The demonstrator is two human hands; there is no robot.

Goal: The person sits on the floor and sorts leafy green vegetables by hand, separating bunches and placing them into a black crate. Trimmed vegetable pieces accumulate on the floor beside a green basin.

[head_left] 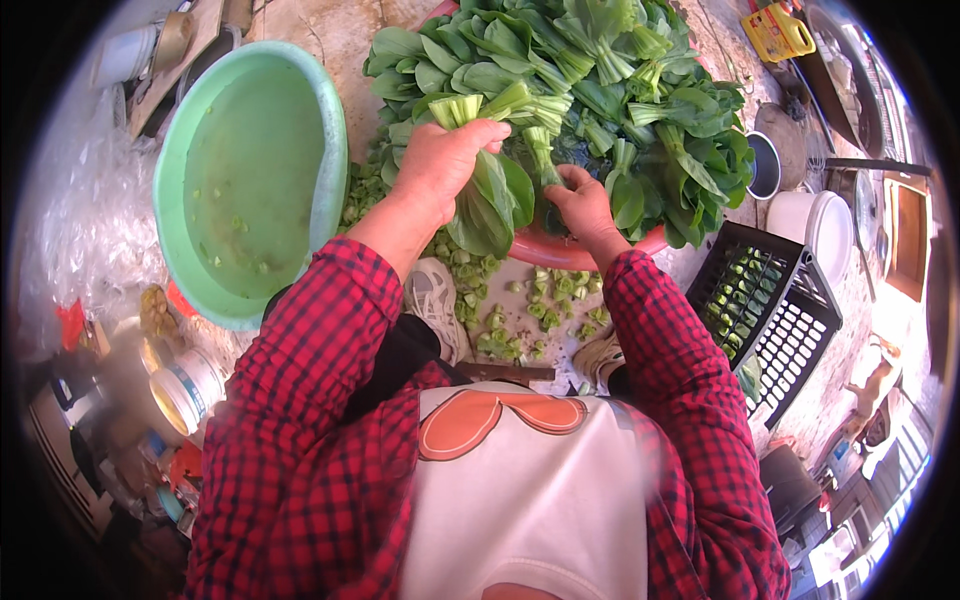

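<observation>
My left hand [435,165] is closed around leafy greens [486,206], with pale cut stalks above the thumb and broad leaves hanging below. To its right, my right hand [583,204] pinches another head of greens [540,150] near its leaves, stalk end up. Both hands are over the near side of a red plastic tub [555,255]. A large heap of similar leafy heads [495,49] fills the tub and spills past its rim. Some water shows among the leaves. Cut stem bases [551,300] lie scattered on the floor between my shoes.
On the left stands a green basin [330,142] holding cloudy water and green bits. A black plastic crate [787,337] with greens is on the right, beside a white lidded bucket [829,232]. Farther off are a yellow jug [778,34] and a tan animal [874,382].
</observation>
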